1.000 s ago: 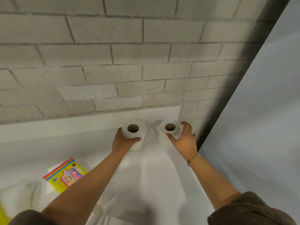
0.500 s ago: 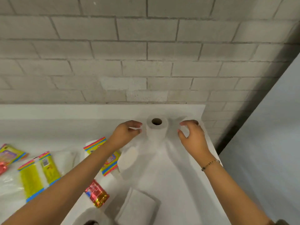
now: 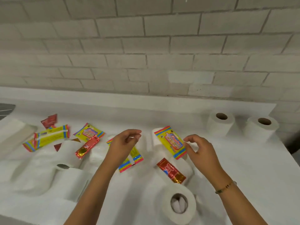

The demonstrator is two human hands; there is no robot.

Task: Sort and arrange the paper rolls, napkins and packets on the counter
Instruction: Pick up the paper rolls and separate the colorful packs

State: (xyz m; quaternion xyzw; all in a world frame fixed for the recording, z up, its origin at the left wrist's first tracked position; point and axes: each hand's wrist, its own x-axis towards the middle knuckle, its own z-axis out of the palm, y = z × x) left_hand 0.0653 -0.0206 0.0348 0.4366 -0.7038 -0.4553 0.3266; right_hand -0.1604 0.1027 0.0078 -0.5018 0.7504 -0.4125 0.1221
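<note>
Two paper rolls [image 3: 221, 123] stand upright at the table's far right corner. Both hands, left [image 3: 122, 146] and right [image 3: 202, 153], hover with loose, empty grips over the scattered packets [image 3: 170, 142]; probably a packet comes next.

Left hand [image 3: 124, 144], right hand [image 3: 200, 149] hovering, fingers loosely curled, empty

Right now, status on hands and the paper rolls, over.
Left hand and right hand both empty, open over the counter. Two paper rolls upright at back right. Yellow packet between hands; loose rolls and packets unsorted.
</note>
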